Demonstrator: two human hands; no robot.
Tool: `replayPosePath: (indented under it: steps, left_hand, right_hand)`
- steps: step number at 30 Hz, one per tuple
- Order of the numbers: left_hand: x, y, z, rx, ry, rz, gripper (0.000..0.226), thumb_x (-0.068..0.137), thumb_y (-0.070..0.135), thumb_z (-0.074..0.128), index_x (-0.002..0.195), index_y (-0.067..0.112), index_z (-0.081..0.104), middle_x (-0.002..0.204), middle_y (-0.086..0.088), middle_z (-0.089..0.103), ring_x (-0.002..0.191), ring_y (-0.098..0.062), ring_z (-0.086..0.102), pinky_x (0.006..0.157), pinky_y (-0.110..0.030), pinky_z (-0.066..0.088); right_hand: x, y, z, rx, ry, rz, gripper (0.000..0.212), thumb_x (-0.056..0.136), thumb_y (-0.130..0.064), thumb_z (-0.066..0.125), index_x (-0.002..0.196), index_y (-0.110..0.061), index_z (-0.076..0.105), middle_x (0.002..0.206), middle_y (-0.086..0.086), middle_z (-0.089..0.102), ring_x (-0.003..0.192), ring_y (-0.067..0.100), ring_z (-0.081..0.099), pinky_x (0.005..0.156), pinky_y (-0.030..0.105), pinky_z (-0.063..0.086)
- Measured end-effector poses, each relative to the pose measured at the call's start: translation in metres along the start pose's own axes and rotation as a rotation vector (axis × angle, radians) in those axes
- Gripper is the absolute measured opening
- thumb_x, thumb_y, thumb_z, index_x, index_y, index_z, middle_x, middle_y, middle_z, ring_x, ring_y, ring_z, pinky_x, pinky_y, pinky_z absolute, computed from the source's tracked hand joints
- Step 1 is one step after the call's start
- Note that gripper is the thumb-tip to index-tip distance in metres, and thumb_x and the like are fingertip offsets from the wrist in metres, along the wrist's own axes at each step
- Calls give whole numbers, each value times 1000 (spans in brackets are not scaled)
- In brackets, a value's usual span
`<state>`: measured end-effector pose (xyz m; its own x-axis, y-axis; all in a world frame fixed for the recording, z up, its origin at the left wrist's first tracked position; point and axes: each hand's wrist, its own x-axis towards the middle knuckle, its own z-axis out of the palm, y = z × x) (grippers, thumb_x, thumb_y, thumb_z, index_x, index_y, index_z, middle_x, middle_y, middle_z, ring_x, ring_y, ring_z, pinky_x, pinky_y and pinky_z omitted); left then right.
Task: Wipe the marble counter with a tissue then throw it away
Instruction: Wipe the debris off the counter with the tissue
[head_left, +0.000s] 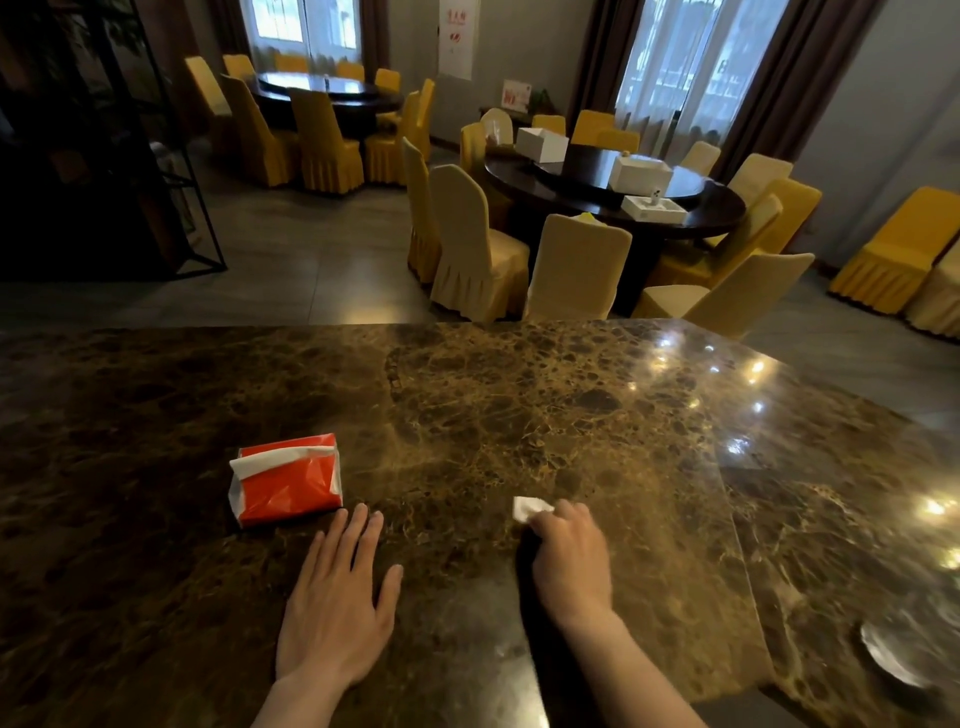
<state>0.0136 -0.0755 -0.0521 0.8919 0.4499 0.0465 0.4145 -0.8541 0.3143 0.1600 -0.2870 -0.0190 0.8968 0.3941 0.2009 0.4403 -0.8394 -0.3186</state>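
Observation:
A brown veined marble counter (519, 405) fills the lower half of the view. My right hand (569, 561) presses a crumpled white tissue (529, 508) onto the counter, fingers closed over it; only the tissue's far end shows. My left hand (337, 603) lies flat on the marble, fingers spread, holding nothing. Just beyond its fingertips lies a red tissue pack (285, 484) with a white sheet sticking out of its top.
A shallow glass dish (891, 657) sits at the counter's right near edge. Beyond the counter's far edge is a dining room with round dark tables (613, 195) and yellow-covered chairs (574, 275). A dark metal shelf (171, 156) stands at the far left.

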Motion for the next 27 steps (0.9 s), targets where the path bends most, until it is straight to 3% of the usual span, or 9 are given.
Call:
replayPosePath:
  steps: [5, 7, 9, 12, 14, 19, 27]
  left_hand:
    - [1, -2, -2, 16, -13, -8, 71, 100, 60, 20, 161, 27, 6, 170, 7, 1, 152, -8, -12, 126, -36, -2]
    - [5, 6, -2, -2, -5, 8, 70, 100, 60, 20, 161, 27, 6, 170, 7, 0, 152, -8, -12, 126, -36, -4]
    - [9, 10, -3, 0, -16, 26, 69, 101, 59, 19, 161, 27, 5, 169, 7, -2, 152, -9, -13, 126, -36, -4]
    - [5, 8, 0, -4, -26, 13, 69, 101, 59, 21, 161, 27, 7, 170, 7, 0, 152, -9, -12, 126, -37, -2]
    - [2, 6, 0, -12, -28, 4, 69, 101, 59, 20, 161, 27, 8, 170, 7, 0, 153, -9, -12, 126, -37, -1]
    - [8, 11, -3, -13, -12, 15, 68, 102, 57, 20, 161, 27, 8, 170, 7, 1, 153, -10, -12, 127, -37, -1]
    - [-2, 1, -1, 19, -25, -9, 68, 102, 58, 19, 161, 27, 5, 170, 6, 0, 153, -10, -12, 127, -38, -1]
  right_hand:
    - [-29, -37, 11, 105, -134, -335, 16, 83, -16, 75, 98, -24, 73, 89, -3, 57, 88, 20, 52, 64, 33, 43]
    - [-16, -11, -6, 155, -37, -220, 10, 86, -21, 75, 95, -24, 77, 86, -2, 59, 83, 20, 54, 63, 30, 37]
    - [9, 29, -25, 99, 106, 36, 9, 87, -14, 72, 92, -18, 79, 84, 2, 60, 80, 26, 56, 63, 29, 34]
    - [29, 62, -38, 3, 49, 184, 27, 88, 1, 61, 103, -12, 78, 90, 9, 61, 90, 32, 57, 70, 38, 47]
    - [28, 57, -29, -51, -29, 141, 31, 87, 3, 59, 107, -13, 77, 94, 7, 61, 94, 30, 55, 75, 40, 49]
    - [7, 16, -9, -51, -27, 43, 31, 88, -2, 60, 115, -13, 71, 111, 4, 62, 106, 25, 51, 79, 39, 54]
    - [-42, -44, 8, 76, -144, -356, 22, 91, -16, 68, 113, -21, 71, 99, -4, 68, 95, 18, 56, 66, 32, 53]
